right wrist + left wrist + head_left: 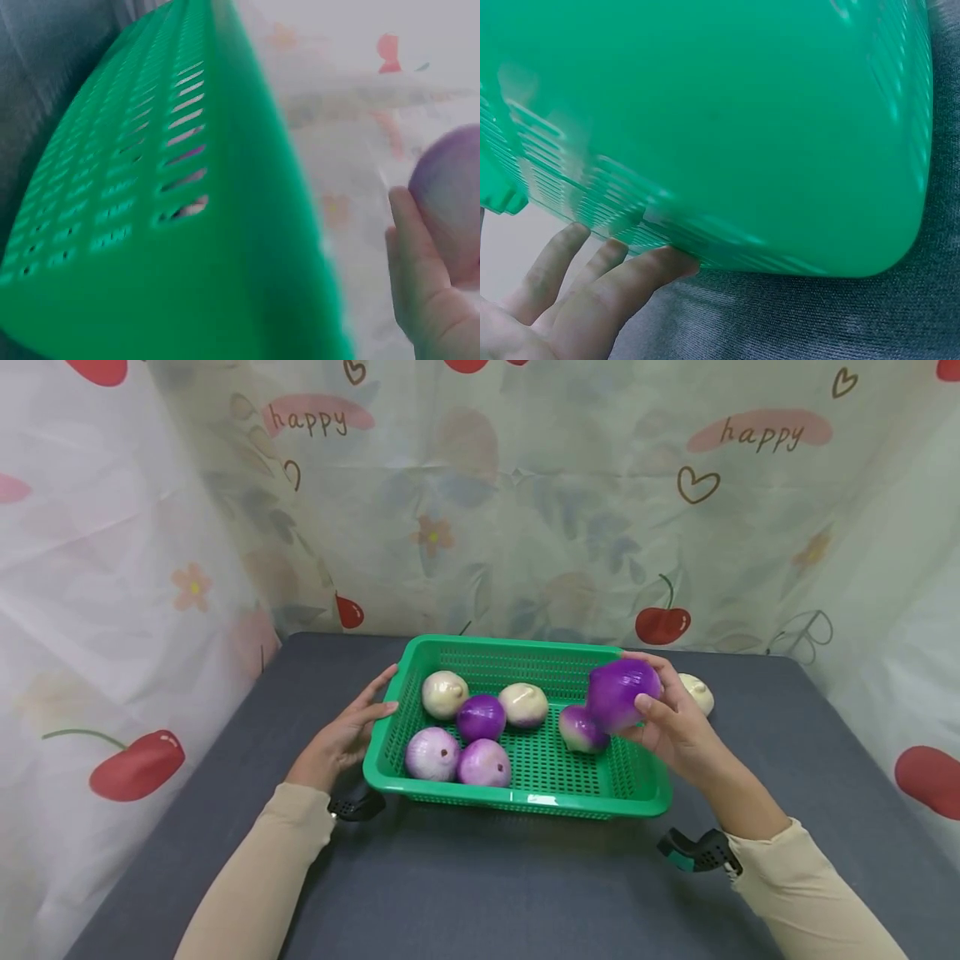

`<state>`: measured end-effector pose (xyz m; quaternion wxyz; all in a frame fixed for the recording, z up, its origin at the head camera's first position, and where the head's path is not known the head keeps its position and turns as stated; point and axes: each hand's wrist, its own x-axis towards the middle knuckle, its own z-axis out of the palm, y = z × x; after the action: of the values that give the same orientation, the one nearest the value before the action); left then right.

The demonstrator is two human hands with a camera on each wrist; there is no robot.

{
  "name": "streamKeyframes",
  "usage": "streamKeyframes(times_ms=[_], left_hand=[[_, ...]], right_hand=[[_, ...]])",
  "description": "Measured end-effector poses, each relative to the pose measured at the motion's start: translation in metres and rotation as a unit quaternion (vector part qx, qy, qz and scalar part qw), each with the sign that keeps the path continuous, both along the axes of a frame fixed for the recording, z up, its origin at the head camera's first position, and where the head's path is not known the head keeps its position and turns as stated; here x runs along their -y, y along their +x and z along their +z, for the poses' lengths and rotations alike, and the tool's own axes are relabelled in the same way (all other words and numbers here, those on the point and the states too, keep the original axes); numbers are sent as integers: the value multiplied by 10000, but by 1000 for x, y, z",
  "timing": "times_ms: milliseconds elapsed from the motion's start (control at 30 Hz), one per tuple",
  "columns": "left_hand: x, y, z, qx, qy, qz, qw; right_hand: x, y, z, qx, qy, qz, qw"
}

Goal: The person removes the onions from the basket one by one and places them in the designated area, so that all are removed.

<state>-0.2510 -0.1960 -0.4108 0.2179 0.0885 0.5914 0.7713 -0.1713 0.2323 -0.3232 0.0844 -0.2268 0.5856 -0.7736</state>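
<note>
Grey desk (480,877) before a cherry-print curtain (525,510), our right hand (675,727) with fingers curled round a purple onion (619,692) above the green basket (525,797), six onions inside, our left hand (341,739) with straight fingers against the basket's side, a pale onion (699,692) half hidden behind our right hand.

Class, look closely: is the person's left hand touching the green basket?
Touching. The left wrist view shows the left hand with straight fingertips pressed against the green basket at its lower wall.
</note>
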Motion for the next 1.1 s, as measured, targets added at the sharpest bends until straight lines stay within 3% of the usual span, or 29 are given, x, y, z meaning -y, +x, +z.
streamKeyframes(times_ms=[300,467,633,733,900,1100], left_hand=[[0,0,0,-8,4,6,10000],[0,-1,0,16,0,3,10000],[0,0,0,3,0,-7,10000],[0,1,1,-5,-5,-1,10000],[0,0,0,3,51,3,10000],[-1,0,0,51,124,1,9999]], right_hand=[[-32,-6,0,-83,-495,-971,9940],[-54,-15,-1,97,-1008,-1736,9796],[-72,-29,-7,371,-1300,-2206,9660],[-83,-36,-11,575,-1003,-2546,9601],[-101,-48,-15,956,-51,-3220,9419],[-123,-65,-21,1271,711,-3582,9222]])
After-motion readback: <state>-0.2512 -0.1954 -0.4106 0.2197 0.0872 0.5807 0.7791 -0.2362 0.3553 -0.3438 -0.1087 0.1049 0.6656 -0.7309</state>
